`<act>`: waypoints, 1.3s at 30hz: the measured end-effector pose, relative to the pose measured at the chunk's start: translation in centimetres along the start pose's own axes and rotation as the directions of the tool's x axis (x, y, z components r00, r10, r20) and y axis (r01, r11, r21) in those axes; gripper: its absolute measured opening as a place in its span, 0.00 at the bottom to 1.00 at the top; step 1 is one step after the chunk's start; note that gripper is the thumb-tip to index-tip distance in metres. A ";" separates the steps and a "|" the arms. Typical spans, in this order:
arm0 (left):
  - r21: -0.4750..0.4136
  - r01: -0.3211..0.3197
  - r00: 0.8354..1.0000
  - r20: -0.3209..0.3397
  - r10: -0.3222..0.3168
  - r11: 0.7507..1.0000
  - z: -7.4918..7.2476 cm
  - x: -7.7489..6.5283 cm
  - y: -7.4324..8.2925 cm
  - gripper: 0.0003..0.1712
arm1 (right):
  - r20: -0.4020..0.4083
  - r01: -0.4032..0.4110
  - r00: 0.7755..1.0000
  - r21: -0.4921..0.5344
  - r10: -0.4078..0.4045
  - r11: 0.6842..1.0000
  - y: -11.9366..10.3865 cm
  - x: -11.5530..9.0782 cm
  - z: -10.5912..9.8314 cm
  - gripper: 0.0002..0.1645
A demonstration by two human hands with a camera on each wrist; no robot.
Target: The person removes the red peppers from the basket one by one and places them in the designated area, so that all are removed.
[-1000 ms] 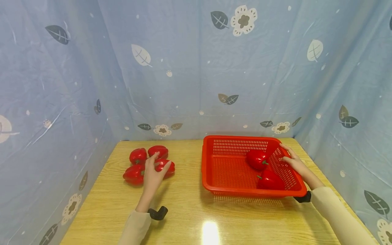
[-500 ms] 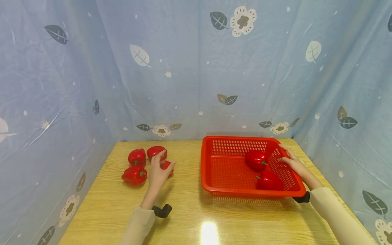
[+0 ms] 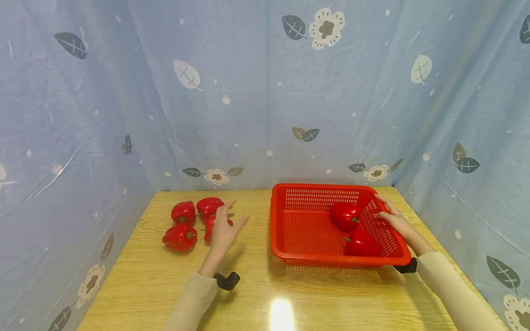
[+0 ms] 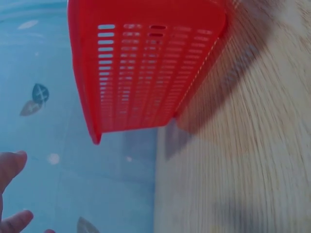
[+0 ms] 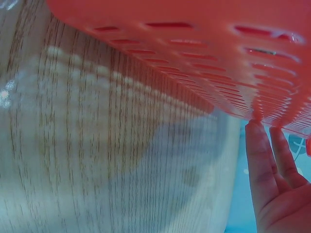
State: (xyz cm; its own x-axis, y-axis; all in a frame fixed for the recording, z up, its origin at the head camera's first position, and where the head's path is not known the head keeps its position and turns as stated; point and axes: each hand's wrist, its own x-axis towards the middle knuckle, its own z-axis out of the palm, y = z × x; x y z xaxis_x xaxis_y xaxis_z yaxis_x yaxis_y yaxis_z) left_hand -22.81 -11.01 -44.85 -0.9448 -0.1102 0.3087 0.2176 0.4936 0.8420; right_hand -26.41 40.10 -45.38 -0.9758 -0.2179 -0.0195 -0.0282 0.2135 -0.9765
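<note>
My left hand (image 3: 223, 232) hangs over the left part of the table, thumb and fingers spread apart with nothing between them. It overlaps a red bell pepper (image 3: 210, 229) in the head view. Three other red bell peppers lie close by: one at the front left (image 3: 180, 237), one behind it (image 3: 183, 213), one farther back (image 3: 210, 207). At the right, a red plastic basket (image 3: 276, 230) contains two red bell peppers, one at the back (image 3: 344, 215) and one nearer (image 3: 362, 243). My right hand (image 3: 395, 219) holds the basket's right rim, its fingers (image 5: 261, 160) against the outer wall.
The basket's slotted side (image 4: 146, 73) rises from the wooden table (image 3: 248, 285). A blue patterned curtain (image 3: 232, 115) encloses the table at the back and both sides. A bright glare spot (image 3: 281, 315) shows at the table's front.
My left hand has moved right across the peppers, uncovering the front left one. The right hand keeps its place on the basket, and the peppers stay put.
</note>
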 end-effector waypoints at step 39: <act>0.004 -0.173 0.963 0.210 0.169 0.985 4.5 5.1 8.3 0.37 | -0.014 0.050 0.999 -0.122 -0.052 0.991 -0.2 -0.1 0.0 0.36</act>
State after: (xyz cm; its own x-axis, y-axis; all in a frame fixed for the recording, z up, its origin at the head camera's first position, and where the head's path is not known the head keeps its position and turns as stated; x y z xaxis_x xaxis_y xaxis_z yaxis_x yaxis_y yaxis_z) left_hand -26.89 -3.61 -38.22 -0.9246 0.1580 0.3468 0.3772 0.5084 0.7741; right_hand -26.34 40.08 -45.23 -0.9759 -0.2156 0.0340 -0.1029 0.3172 -0.9428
